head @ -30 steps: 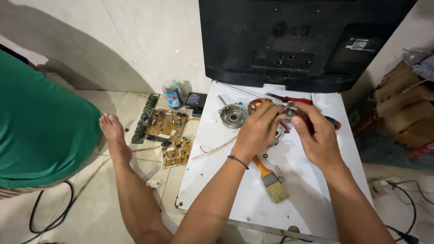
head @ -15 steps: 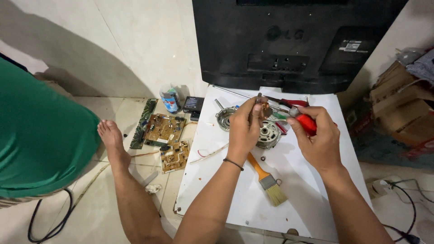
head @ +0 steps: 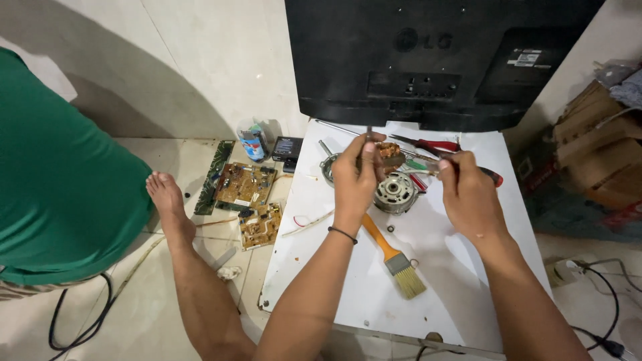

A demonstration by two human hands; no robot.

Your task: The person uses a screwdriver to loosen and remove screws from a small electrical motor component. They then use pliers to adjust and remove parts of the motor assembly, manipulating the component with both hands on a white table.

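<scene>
From the head camera, the left hand [head: 356, 179] is raised over the white board [head: 348, 287], fingers closed around a small copper-wound motor part with a thin metal shaft [head: 386, 155] sticking up. The right hand [head: 469, 194] grips a slim metal tool [head: 428, 167] pointed at that part. Just below them the round grey metal motor housing [head: 394, 194] sits on the board, and an orange-handled paintbrush [head: 394, 257] lies nearer. Left of the board – brown circuit boards [head: 244, 186] on the tiled floor, beside a bare foot [head: 166, 197].
</scene>
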